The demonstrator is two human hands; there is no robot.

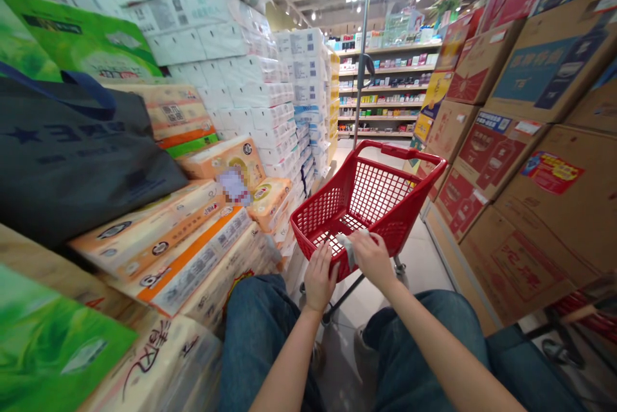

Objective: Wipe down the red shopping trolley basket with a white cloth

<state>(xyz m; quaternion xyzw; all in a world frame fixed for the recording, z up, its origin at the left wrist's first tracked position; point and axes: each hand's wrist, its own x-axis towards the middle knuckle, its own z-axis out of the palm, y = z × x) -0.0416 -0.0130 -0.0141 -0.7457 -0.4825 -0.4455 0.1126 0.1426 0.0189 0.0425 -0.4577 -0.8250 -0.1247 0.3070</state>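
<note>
A red plastic shopping cart point(380, 188) with a grid basket stands in front of my knees. On the rim at its near end rests my left hand point(322, 276), its fingers laid over the edge. Just to the right, my right hand point(370, 258) has its fingers closed on a pale crumpled cloth point(346, 249) against the same rim. The cloth hangs partly over the basket edge between the two hands. Inside, the visible basket floor shows only its grid.
Tissue packs point(193, 232) are stacked at the left with a dark grey bag point(87, 161) on them. Taller white packs point(250, 78) rise behind. Cardboard boxes point(544, 206) line the right side. A metal pole point(362, 33) stands beyond the cart, before shelves point(385, 92).
</note>
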